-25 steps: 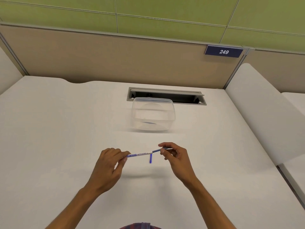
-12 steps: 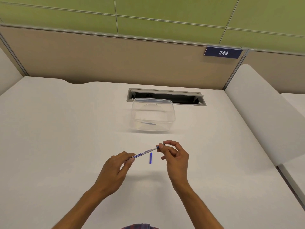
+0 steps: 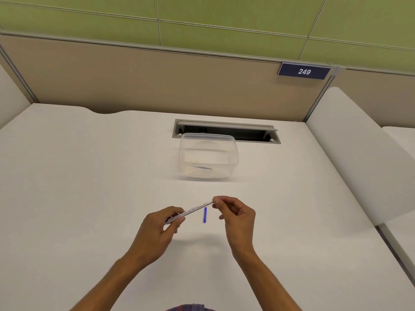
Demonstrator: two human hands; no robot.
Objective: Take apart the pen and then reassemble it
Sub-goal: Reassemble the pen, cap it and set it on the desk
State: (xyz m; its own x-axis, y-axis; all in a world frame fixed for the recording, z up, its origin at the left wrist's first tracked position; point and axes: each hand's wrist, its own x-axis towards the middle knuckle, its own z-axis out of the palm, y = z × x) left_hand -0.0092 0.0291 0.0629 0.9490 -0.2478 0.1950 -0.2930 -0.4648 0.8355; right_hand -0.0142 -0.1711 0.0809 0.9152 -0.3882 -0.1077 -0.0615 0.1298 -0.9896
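Left hand (image 3: 160, 230) pinching pen barrel (image 3: 192, 211); I'm steadying it while right hand (image 3: 233, 213) is pinching its end, pressing straight

both hands, left hand (image 3: 157, 230) and right hand (image 3: 235, 212), pinch the pen (image 3: 193, 211) above the desk (image 3: 89, 176).

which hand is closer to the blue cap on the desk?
Right. The right hand pinches the pen barrel just right of the blue cap; the left hand holds the barrel's other end, farther left.
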